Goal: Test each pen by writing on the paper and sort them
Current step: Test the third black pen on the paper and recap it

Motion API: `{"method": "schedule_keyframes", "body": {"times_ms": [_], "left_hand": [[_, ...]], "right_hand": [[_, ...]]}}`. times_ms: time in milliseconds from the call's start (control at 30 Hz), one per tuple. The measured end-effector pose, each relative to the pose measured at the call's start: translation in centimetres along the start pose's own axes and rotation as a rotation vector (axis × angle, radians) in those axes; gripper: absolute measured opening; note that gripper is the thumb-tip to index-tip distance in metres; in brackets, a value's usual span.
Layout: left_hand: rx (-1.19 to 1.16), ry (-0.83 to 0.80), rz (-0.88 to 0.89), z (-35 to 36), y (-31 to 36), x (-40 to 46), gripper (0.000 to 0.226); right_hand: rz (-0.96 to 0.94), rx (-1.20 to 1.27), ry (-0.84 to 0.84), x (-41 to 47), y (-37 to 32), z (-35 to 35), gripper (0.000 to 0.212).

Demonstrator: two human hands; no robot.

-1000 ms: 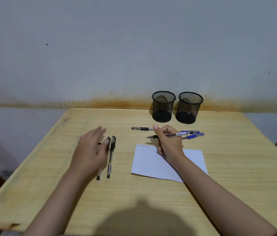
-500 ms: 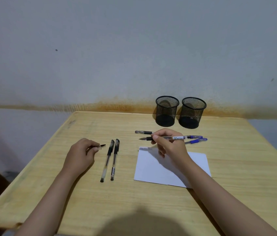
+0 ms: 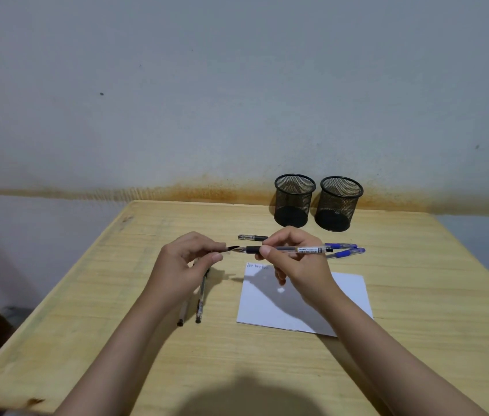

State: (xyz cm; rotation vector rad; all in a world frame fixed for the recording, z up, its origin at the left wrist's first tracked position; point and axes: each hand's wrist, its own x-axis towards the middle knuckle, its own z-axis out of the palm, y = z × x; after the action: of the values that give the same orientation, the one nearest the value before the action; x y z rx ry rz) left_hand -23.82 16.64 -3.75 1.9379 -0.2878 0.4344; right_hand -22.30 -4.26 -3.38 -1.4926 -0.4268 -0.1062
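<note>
My right hand (image 3: pixel 294 262) holds a clear black-grip pen (image 3: pixel 285 250) level above the table, its tip pointing left. My left hand (image 3: pixel 183 265) pinches a small black pen cap (image 3: pixel 231 249) right at that tip. Below lies a white paper (image 3: pixel 327 307) with faint writing at its top left corner. Two black pens (image 3: pixel 199 298) lie side by side, partly under my left hand. Two blue pens (image 3: pixel 343 249) lie right of the held pen, and another black pen (image 3: pixel 252 237) lies behind it. Two black mesh cups (image 3: pixel 294 201) (image 3: pixel 337 204) stand at the back.
The wooden table (image 3: pixel 417 295) stands against a grey wall with an orange stain line. The table's left edge runs diagonally near my left forearm. A dark shadow falls on the table's near edge.
My left hand has moved right from beside the two black pens, carrying the cap up to the pen tip. My right hand has lifted the pen slightly.
</note>
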Motion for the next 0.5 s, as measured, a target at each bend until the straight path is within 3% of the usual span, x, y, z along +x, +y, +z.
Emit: {"method": "schedule_keyframes", "body": {"times_ms": [267,500], "left_hand": [[-0.068,-0.040,0.021,0.8,0.3,-0.1,0.025],[-0.072,-0.066,0.032,0.6,0.8,-0.2,0.026]], "right_hand": [[-0.005,-0.069,-0.015,-0.4,-0.2,-0.1,0.018],[0.009,-0.126,-0.044,-1.2,-0.6,0.6,0.009]]}}
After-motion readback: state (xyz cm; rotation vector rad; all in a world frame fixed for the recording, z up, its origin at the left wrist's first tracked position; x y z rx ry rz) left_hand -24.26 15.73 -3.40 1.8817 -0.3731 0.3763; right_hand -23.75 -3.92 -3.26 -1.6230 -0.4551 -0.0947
